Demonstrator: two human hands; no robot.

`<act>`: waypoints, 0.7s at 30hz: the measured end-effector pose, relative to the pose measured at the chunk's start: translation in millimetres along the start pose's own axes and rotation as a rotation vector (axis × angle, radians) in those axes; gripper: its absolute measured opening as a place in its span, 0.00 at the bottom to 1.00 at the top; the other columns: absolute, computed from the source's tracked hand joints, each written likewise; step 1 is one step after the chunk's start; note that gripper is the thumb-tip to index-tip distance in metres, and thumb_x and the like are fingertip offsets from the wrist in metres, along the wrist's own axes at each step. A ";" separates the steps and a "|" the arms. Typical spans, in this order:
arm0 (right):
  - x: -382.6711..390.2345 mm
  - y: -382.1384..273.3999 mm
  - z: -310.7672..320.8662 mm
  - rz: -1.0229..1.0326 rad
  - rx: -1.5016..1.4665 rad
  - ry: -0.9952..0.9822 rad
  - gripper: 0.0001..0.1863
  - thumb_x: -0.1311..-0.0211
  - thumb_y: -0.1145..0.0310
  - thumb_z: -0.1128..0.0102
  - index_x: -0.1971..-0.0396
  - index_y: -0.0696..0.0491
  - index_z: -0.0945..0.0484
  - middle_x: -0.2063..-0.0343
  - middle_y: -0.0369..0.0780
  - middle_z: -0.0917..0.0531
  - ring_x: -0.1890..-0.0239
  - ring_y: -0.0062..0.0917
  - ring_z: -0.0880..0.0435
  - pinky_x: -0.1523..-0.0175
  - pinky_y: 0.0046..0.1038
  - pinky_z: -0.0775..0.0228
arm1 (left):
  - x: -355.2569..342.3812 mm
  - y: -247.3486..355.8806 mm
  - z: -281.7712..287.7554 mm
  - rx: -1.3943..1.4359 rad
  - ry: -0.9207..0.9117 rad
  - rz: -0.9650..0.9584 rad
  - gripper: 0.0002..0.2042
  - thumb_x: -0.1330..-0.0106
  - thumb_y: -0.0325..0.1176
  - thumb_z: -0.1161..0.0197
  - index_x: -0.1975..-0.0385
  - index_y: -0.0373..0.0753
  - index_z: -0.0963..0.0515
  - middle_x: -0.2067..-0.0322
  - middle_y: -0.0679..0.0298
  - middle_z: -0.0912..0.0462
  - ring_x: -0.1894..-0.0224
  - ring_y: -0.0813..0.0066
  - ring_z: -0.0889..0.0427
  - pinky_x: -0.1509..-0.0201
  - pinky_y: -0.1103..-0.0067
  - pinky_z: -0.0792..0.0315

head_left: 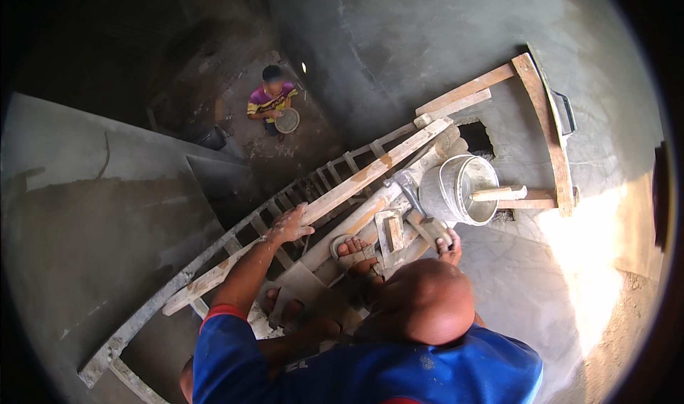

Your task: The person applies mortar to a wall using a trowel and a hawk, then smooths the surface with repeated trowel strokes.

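Note:
My left hand (pixel 288 225) is closed over a long wooden beam (pixel 377 167), thumb on the near side. Beyond my bent knee, my right hand (pixel 449 248) has its fingers around a brownish block-shaped piece (pixel 432 229), partly hidden by the knee. A hammer-like metal tool (pixel 407 185) lies just past that block. Beside my sandalled foot (pixel 356 253) is a plastering float (pixel 389 234) with a wooden handle. A plaster-smeared white bucket (pixel 443 189) stands close by on the right. A wooden handle (pixel 499 194) sticks out over its rim.
Far below, a co-worker (pixel 272 101) holds a round pan (pixel 287 121). A ladder-like frame (pixel 275 209) runs along the drop. Wooden bracing (pixel 545 130) meets the grey wall, with a black-handled flat tool (pixel 566 115) against it. A rough hole (pixel 476 137) opens behind the bucket.

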State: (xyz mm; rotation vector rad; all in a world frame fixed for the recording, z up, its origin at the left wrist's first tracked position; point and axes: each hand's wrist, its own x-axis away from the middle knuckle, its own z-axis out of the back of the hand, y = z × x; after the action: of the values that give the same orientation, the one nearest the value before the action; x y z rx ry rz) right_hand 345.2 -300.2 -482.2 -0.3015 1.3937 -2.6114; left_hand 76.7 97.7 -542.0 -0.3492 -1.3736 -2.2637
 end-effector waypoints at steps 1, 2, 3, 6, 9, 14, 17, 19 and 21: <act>9.6 8.2 -6.0 0.038 0.040 -0.043 0.20 0.47 0.75 0.40 0.52 0.58 0.27 0.59 0.44 0.21 0.56 0.30 0.23 0.50 0.28 0.32 | -0.1 2.4 1.1 -0.064 -0.007 0.149 0.35 0.50 0.50 0.32 0.44 0.40 0.35 0.48 0.46 0.28 0.44 0.48 0.30 0.42 0.62 0.35; 18.7 14.9 -8.0 0.076 0.081 -0.087 0.21 0.49 0.74 0.39 0.52 0.58 0.27 0.60 0.45 0.21 0.56 0.32 0.22 0.50 0.29 0.31 | -0.4 4.9 2.3 -0.128 -0.010 0.299 0.31 0.50 0.49 0.32 0.48 0.41 0.33 0.51 0.47 0.24 0.46 0.48 0.27 0.45 0.62 0.33; 28.1 20.2 -6.6 0.073 0.078 -0.068 0.21 0.49 0.74 0.39 0.52 0.58 0.27 0.60 0.45 0.21 0.56 0.32 0.22 0.50 0.29 0.31 | 1.1 8.7 1.3 -0.139 -0.015 0.284 0.31 0.50 0.49 0.32 0.48 0.41 0.33 0.51 0.47 0.24 0.46 0.48 0.27 0.45 0.62 0.33; 38.2 20.6 -9.2 -0.016 0.281 -0.201 0.24 0.51 0.71 0.36 0.51 0.57 0.27 0.61 0.48 0.20 0.56 0.37 0.20 0.49 0.33 0.30 | 11.6 41.8 15.8 -0.205 -0.019 0.323 0.26 0.50 0.47 0.33 0.54 0.41 0.31 0.59 0.49 0.20 0.52 0.47 0.23 0.49 0.61 0.30; 36.9 11.6 -10.5 -0.088 0.361 -0.293 0.23 0.51 0.68 0.35 0.53 0.57 0.26 0.60 0.51 0.20 0.57 0.41 0.20 0.51 0.38 0.29 | 17.9 47.6 21.9 -0.212 -0.014 0.311 0.26 0.51 0.47 0.33 0.54 0.41 0.31 0.60 0.49 0.20 0.53 0.47 0.22 0.49 0.61 0.30; 16.5 -36.7 -2.6 0.234 0.491 -0.198 0.19 0.45 0.67 0.41 0.54 0.59 0.25 0.65 0.49 0.19 0.63 0.38 0.19 0.55 0.35 0.28 | 22.6 83.4 41.5 -0.124 -0.060 0.298 0.26 0.51 0.46 0.33 0.55 0.38 0.29 0.59 0.47 0.20 0.53 0.47 0.23 0.49 0.63 0.30; -8.9 -111.5 -3.2 0.196 0.316 -0.243 0.18 0.42 0.68 0.43 0.54 0.60 0.26 0.70 0.46 0.20 0.70 0.31 0.21 0.60 0.30 0.27 | 21.7 95.1 44.3 0.023 -0.031 0.238 0.29 0.53 0.45 0.31 0.53 0.35 0.29 0.60 0.46 0.20 0.53 0.51 0.21 0.49 0.66 0.31; -32.2 -154.2 -26.4 0.187 0.251 -0.273 0.17 0.41 0.69 0.44 0.53 0.61 0.26 0.73 0.43 0.21 0.72 0.26 0.22 0.63 0.28 0.27 | 20.7 104.3 62.7 0.037 -0.070 0.239 0.30 0.52 0.46 0.31 0.53 0.35 0.29 0.60 0.46 0.20 0.54 0.53 0.21 0.50 0.67 0.31; -50.6 -188.8 -68.5 0.150 -0.097 -0.253 0.19 0.39 0.67 0.44 0.51 0.62 0.28 0.73 0.38 0.23 0.74 0.19 0.25 0.67 0.23 0.29 | 33.5 102.8 84.2 0.077 -0.074 0.286 0.30 0.52 0.46 0.31 0.52 0.34 0.29 0.60 0.47 0.20 0.54 0.54 0.21 0.50 0.67 0.31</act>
State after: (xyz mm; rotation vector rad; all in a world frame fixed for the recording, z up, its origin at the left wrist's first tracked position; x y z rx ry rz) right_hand 367.0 -129.4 -367.1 -0.5000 1.3987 -2.2983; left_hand 98.5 123.2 -409.2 -0.5702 -1.3475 -1.9768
